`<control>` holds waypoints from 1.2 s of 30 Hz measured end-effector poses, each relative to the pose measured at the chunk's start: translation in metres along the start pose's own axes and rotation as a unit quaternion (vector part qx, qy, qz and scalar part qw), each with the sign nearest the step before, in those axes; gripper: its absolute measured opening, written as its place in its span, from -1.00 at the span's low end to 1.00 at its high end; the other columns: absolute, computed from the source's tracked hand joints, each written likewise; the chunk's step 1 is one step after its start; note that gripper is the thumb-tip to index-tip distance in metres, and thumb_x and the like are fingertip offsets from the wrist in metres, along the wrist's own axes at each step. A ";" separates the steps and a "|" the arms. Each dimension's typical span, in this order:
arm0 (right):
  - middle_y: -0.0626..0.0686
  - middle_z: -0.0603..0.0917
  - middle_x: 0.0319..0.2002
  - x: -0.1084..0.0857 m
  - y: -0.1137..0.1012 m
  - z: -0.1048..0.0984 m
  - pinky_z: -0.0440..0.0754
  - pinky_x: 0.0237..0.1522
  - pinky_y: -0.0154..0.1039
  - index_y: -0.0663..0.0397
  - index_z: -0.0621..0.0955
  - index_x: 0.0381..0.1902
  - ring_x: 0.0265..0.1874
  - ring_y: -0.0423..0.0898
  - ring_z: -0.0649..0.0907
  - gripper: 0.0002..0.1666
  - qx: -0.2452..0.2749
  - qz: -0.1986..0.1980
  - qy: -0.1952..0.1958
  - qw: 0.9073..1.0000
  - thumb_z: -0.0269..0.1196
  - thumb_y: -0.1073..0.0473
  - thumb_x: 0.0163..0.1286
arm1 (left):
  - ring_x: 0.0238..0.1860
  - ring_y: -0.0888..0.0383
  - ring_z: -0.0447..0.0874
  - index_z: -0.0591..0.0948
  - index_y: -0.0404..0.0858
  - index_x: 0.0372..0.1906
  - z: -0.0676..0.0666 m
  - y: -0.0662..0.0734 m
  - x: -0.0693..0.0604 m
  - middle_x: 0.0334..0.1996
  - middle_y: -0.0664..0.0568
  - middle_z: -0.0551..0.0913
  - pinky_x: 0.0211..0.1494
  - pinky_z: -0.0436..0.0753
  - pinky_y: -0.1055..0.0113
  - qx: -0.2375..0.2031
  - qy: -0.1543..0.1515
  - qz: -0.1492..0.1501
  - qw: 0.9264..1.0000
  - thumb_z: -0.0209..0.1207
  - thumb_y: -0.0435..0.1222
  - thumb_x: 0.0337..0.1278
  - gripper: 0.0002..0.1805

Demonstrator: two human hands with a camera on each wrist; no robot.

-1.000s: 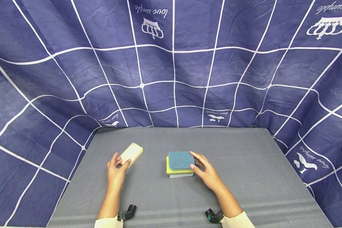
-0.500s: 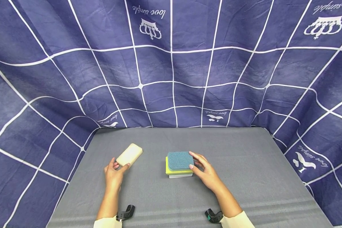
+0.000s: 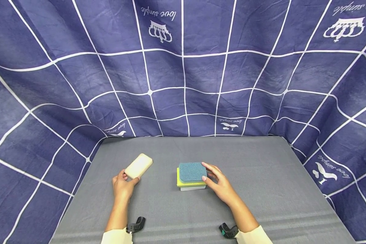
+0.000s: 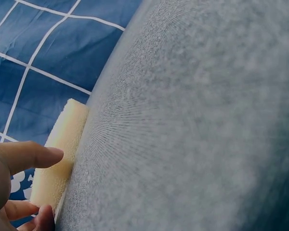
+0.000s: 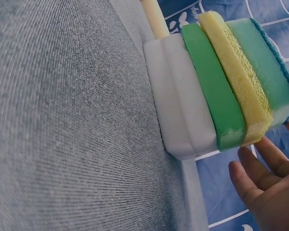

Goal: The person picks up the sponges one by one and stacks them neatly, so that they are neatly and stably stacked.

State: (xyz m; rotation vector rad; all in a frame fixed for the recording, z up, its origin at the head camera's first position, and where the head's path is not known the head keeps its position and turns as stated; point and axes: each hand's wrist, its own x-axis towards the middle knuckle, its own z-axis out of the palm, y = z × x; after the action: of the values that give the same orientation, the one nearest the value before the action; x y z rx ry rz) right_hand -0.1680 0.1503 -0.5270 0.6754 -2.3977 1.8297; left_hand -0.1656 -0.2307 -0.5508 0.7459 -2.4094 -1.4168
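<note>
A cream sponge [image 3: 139, 165] lies flat at the left of the grey table. My left hand [image 3: 122, 186] is at its near end, thumb and fingers spread loosely around the corners; in the left wrist view, lower fingertips reach the end of the sponge. At the centre stands a stack topped by a blue scrubber sponge [image 3: 192, 171]. Beneath it, the right wrist view shows a yellow sponge [image 5: 238, 72], a green block [image 5: 214, 89] and white blocks [image 5: 180, 96]. My right hand [image 3: 221, 183] holds the blue sponge's right end between thumb and fingertips, with other fingers hanging lower.
Grey cloth covers the table [image 3: 247, 156]. A blue curtain [image 3: 201, 74] with white grid lines encloses its back and sides. Black wrist devices [image 3: 136, 225] sit by both cream sleeves.
My left hand has drawn back a little toward me and loosened around the cream sponge, which now lies lower and flat. The right hand and the stack have stayed in place.
</note>
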 end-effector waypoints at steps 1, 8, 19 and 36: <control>0.07 0.47 0.38 0.000 0.000 0.000 0.41 0.37 0.23 -0.07 0.43 0.45 0.38 -0.14 0.45 -0.36 -0.001 0.000 0.001 1.000 0.28 0.19 0.45 | 0.14 -0.20 0.35 0.26 -0.48 0.45 0.001 -0.001 0.000 0.13 -0.32 0.32 0.25 0.30 0.00 0.003 0.002 0.001 1.000 0.39 -0.35 0.00 -0.11; 0.10 0.47 0.37 -0.001 -0.004 -0.001 0.42 0.35 0.22 -0.02 0.43 0.45 0.36 -0.16 0.46 -0.36 -0.001 -0.005 0.002 1.000 0.28 0.21 0.45 | 0.16 -0.19 0.36 0.29 -0.46 0.44 0.000 -0.001 -0.001 0.13 -0.31 0.34 0.25 0.31 0.03 -0.008 0.006 0.000 1.000 0.39 -0.35 -0.01 -0.13; 0.09 0.46 0.39 -0.001 -0.002 0.000 0.43 0.35 0.22 0.01 0.41 0.46 0.36 -0.10 0.47 -0.35 -0.003 -0.008 0.002 1.000 0.27 0.24 0.45 | 0.21 -0.15 0.35 0.29 -0.43 0.45 -0.008 0.003 -0.004 0.25 -0.31 0.30 0.13 0.35 0.23 -0.042 -0.018 -0.015 0.999 0.37 -0.33 0.06 -0.16; 0.09 0.44 0.40 -0.002 -0.005 0.000 0.42 0.35 0.23 -0.07 0.38 0.49 0.39 0.01 0.46 -0.32 -0.016 -0.002 -0.005 1.000 0.27 0.19 0.46 | 0.24 -0.03 0.41 0.26 -0.26 0.50 -0.018 0.023 -0.010 0.39 -0.19 0.24 -0.20 0.51 0.61 -0.092 -0.073 -0.015 0.993 0.36 -0.28 0.17 -0.18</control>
State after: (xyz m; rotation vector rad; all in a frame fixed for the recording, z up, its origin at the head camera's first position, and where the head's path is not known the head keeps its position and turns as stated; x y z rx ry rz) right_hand -0.1644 0.1497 -0.5230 0.6868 -2.4232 1.7878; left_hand -0.1560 -0.2297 -0.5211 0.6569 -2.3376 -1.7344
